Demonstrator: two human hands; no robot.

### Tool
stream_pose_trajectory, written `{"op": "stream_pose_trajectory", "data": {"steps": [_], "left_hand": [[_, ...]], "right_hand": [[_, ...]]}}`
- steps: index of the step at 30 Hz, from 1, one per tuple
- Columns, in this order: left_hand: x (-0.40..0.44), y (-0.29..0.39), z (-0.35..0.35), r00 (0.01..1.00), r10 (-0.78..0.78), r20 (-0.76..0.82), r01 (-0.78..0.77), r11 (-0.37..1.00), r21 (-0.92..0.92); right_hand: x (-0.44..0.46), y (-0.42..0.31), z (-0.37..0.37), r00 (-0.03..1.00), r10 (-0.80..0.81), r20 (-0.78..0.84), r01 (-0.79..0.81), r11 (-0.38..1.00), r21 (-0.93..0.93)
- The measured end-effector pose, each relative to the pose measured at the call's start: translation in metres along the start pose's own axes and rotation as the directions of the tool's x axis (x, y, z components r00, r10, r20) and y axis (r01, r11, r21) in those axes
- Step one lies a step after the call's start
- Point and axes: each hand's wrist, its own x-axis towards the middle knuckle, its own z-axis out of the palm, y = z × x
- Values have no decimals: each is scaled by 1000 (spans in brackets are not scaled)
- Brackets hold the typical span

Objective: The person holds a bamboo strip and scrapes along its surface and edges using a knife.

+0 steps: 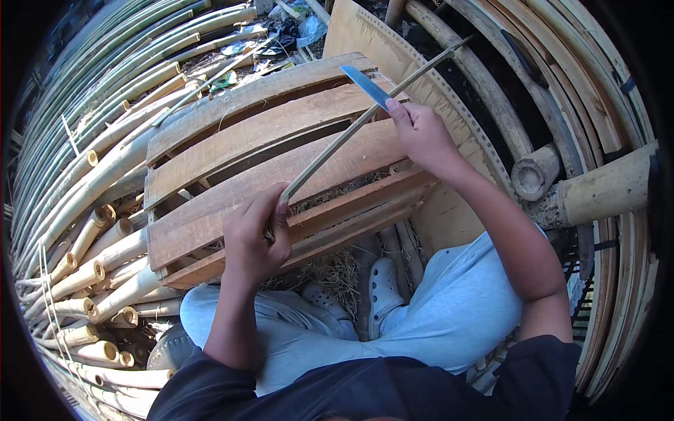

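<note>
A long thin bamboo strip [330,149] slants over the slatted wooden crate [281,133]. Its lower end is in my left hand [258,228], with the thumb and fingers closed around it. My right hand [425,137] is wrapped round a knife, whose handle is hidden in the fist. The knife's blade [365,86] points up and left and crosses the strip close to my right thumb. Beyond the blade, the far end of the strip reaches over the curved plywood sheet.
Bamboo poles [91,182] are piled on the left. A curved plywood sheet [449,98] stands behind the crate. Thick bamboo [604,186] and long split strips [583,63] lie at the right. Plastic scraps [309,29] lie at the top. My legs [449,302] are below the crate.
</note>
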Motion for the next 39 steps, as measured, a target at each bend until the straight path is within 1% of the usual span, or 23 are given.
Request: {"op": "stream_pose_trajectory", "data": {"steps": [2,5,8,9,12,13,14,16,18,20,21,22,24,26,28,29,30,32,34,35,36,38,39], "left_hand": [[1,4,-1,999,-37,-5,37,999,-18],[0,2,0,998,-56,-10,56,997,-47],[1,1,0,996,-91,-14,90,994,-63],[1,2,0,996,-91,-12,90,994,-64],[1,5,0,999,-41,-15,40,998,-42],[0,5,0,997,-77,1,77,995,-56],[0,4,-1,994,-112,16,113,991,-68],[2,2,-1,993,-115,10,115,989,-90],[2,3,-2,992,-124,9,124,986,-114],[1,8,-3,993,-112,21,114,987,-112],[1,8,-4,994,-111,14,112,987,-112],[1,9,-5,991,-132,34,135,984,-117],[1,8,-3,987,-150,56,156,980,-126],[1,3,-2,989,-143,45,149,968,-200],[1,7,-4,987,-148,66,158,969,-191],[2,9,-6,985,-151,81,164,969,-183],[1,11,-8,985,-153,78,165,969,-182],[0,13,-11,952,-254,170,295,909,-293],[0,11,-5,942,-283,182,330,884,-331],[0,11,-1,928,-314,200,368,854,-368],[-1,12,1,927,-316,202,371,851,-371],[-2,14,4,956,-249,152,281,928,-246],[-2,17,4,968,-224,117,248,931,-269]], "right_hand": [[3,-1,-2,999,15,34,-14,1000,-11],[-8,-9,8,998,38,52,-41,998,57],[-16,-13,15,982,-186,37,187,982,-32],[-5,-15,2,998,-9,54,9,1000,-7],[-4,-9,3,999,22,42,-22,1000,-2],[-19,-12,18,994,-102,37,100,994,43],[-26,-16,22,994,-106,36,105,994,44],[-36,-19,28,974,-184,133,177,982,65],[-15,-14,13,976,-145,163,141,989,35],[-5,-11,8,1000,8,12,-9,999,50],[-14,-12,17,997,68,-24,-64,989,134],[-25,-16,23,998,62,-24,-59,990,131],[-43,-22,30,985,-113,131,105,992,63],[-38,-24,23,982,-116,148,112,993,36],[-17,-17,11,1000,25,5,-25,999,39],[-15,-16,10,999,33,-33,-30,996,80],[-22,-18,16,999,30,-32,-28,996,80],[-46,-24,35,1000,-18,5,17,992,121],[-45,-17,37,1000,-1,29,-2,996,89],[-38,-15,32,996,69,64,-75,993,92],[-35,-14,29,985,136,104,-145,985,91],[-39,-25,21,988,129,86,-134,989,56],[-40,-32,16,990,123,70,-125,992,25]]}}
